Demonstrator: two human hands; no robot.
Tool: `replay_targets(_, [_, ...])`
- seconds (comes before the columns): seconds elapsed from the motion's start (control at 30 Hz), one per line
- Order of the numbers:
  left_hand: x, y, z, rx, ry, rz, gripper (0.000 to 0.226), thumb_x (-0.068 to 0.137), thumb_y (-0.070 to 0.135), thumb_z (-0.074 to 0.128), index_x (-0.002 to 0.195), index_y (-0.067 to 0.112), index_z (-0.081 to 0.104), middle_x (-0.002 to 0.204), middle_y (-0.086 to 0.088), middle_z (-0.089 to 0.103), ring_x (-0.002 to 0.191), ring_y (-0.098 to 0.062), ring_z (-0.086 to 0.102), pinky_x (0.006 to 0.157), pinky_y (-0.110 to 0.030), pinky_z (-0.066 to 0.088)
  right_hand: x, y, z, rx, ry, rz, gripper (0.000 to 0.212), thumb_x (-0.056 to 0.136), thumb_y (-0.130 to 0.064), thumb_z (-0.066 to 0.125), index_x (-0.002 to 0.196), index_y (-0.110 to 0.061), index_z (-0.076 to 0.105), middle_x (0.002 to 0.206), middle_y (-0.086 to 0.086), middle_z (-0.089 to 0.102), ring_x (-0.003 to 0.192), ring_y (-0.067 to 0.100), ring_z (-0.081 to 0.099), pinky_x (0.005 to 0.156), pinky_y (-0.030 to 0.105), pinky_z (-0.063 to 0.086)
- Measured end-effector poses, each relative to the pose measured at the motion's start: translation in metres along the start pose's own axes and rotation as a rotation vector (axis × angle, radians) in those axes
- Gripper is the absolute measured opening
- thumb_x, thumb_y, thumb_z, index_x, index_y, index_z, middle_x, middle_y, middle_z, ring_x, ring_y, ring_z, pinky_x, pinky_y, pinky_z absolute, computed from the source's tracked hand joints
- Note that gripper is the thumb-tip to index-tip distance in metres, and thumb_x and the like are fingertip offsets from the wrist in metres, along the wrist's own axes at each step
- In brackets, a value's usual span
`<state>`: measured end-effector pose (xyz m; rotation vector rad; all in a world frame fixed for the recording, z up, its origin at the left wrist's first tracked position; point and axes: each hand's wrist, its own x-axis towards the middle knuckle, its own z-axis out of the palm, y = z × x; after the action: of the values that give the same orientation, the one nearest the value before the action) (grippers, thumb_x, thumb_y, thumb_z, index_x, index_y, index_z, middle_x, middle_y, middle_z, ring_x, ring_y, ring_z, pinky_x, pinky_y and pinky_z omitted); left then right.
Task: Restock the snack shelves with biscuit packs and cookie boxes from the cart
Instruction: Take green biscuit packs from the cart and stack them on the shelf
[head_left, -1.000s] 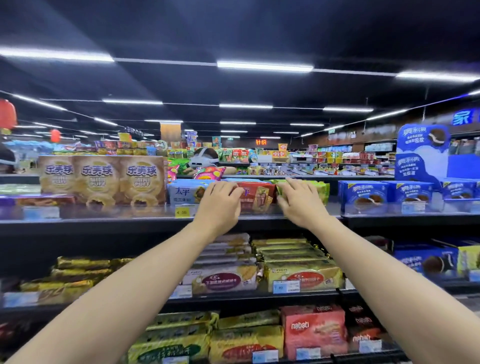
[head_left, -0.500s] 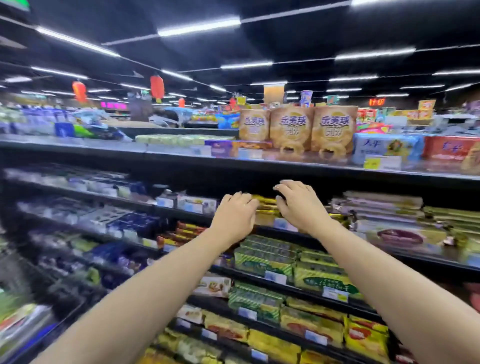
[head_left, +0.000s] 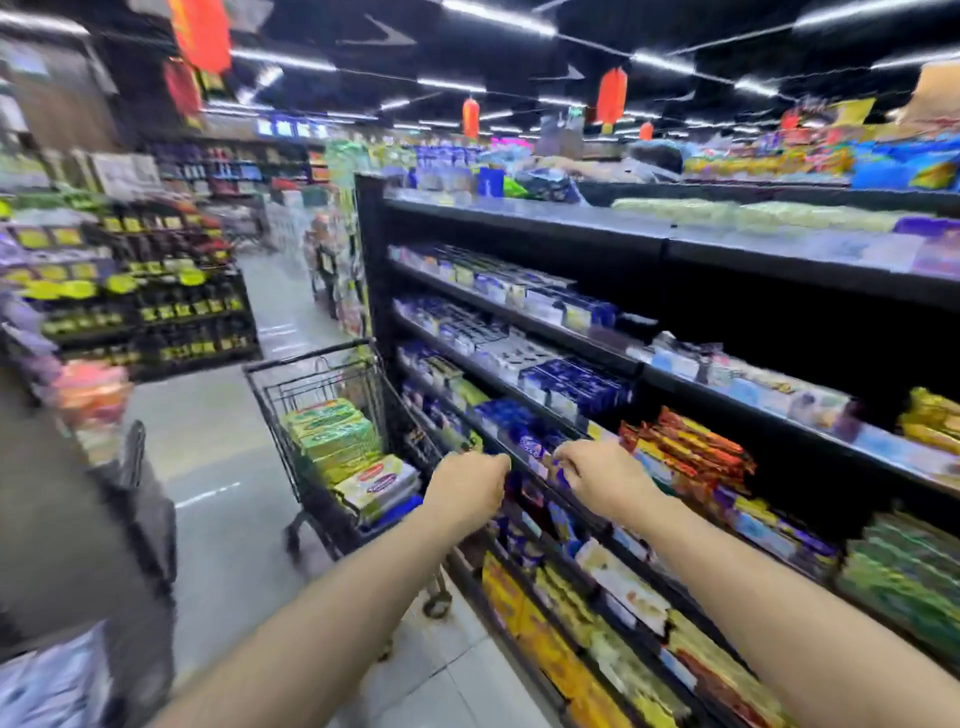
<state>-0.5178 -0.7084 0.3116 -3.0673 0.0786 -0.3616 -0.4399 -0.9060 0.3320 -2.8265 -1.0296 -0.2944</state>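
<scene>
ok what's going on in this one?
A person faces the snack shelving with both arms out and fingers curled. The left hand holds nothing. The right hand is by some blue packs at a shelf edge, but blur hides any contact. The cart stands to the left, loaded with green biscuit packs.

Motion blur smeared the labels on the shelves (head_left: 524, 231) past reading. Your left hand (head_left: 470, 488) hid the near corner of the cart (head_left: 306, 364). Its curled fingers, and those of your right hand (head_left: 602, 480), faced away, so any grip was unclear. Both forearms ran off the bottom edge.
</scene>
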Motion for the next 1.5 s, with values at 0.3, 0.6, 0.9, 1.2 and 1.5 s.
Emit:
replay_targets(0.3, [0.013, -0.176, 0.07, -0.008, -0.14, -0.294, 0.03, 0.093, 0.022, 0.05, 0.122, 0.021, 0.061, 0.108, -0.015, 0.07, 0.095, -0.037, 0.066, 0.072, -0.037, 0.048, 0.175, -0.078, 0.115, 0.067, -0.261, -0.197, 0.038, 0.095, -0.01, 0.039, 0.126, -0.025, 0.055, 0.113, 0.013, 0.068, 0.094, 0.035, 0.065, 0.063, 0.036, 0.043])
replay_targets(0.6, [0.047, -0.299, 0.121, -0.045, -0.217, -0.511, 0.022, 0.095, 0.026, 0.043, 0.108, 0.019, 0.059, 0.111, -0.01, 0.069, 0.1, -0.037, 0.064, 0.074, -0.039, 0.049, 0.329, -0.119, 0.186, 0.039, -0.444, -0.349, 0.05, 0.094, -0.001, 0.037, 0.137, -0.023, 0.05, 0.124, 0.015, 0.064, 0.092, 0.032, 0.063, 0.057, 0.034, 0.041])
replay_targets(0.9, [0.105, -0.382, 0.158, -0.038, -0.277, -0.574, 0.032, 0.093, 0.026, 0.038, 0.112, 0.022, 0.063, 0.115, -0.006, 0.068, 0.102, -0.035, 0.065, 0.081, -0.038, 0.053, 0.432, -0.137, 0.232, 0.099, -0.509, -0.338, 0.046, 0.099, -0.011, 0.032, 0.137, -0.023, 0.054, 0.129, 0.014, 0.063, 0.09, 0.031, 0.061, 0.059, 0.032, 0.039])
replay_targets(1.2, [0.182, -0.485, 0.195, -0.021, -0.355, -0.502, 0.023, 0.093, 0.024, 0.044, 0.107, 0.017, 0.061, 0.111, -0.012, 0.067, 0.098, -0.035, 0.065, 0.072, -0.036, 0.046, 0.551, -0.142, 0.276, 0.132, -0.601, -0.278, 0.041, 0.1, -0.02, 0.035, 0.137, -0.022, 0.054, 0.134, 0.012, 0.06, 0.109, 0.032, 0.061, 0.084, 0.039, 0.054])
replay_targets(1.5, [0.229, -0.561, 0.257, -0.072, -0.51, -0.493, 0.027, 0.094, 0.024, 0.042, 0.113, 0.022, 0.062, 0.115, -0.01, 0.069, 0.102, -0.034, 0.067, 0.07, -0.035, 0.045, 0.619, -0.139, 0.327, 0.138, -0.738, -0.218, 0.037, 0.097, -0.024, 0.042, 0.128, -0.018, 0.06, 0.129, 0.015, 0.063, 0.11, 0.034, 0.062, 0.09, 0.04, 0.053])
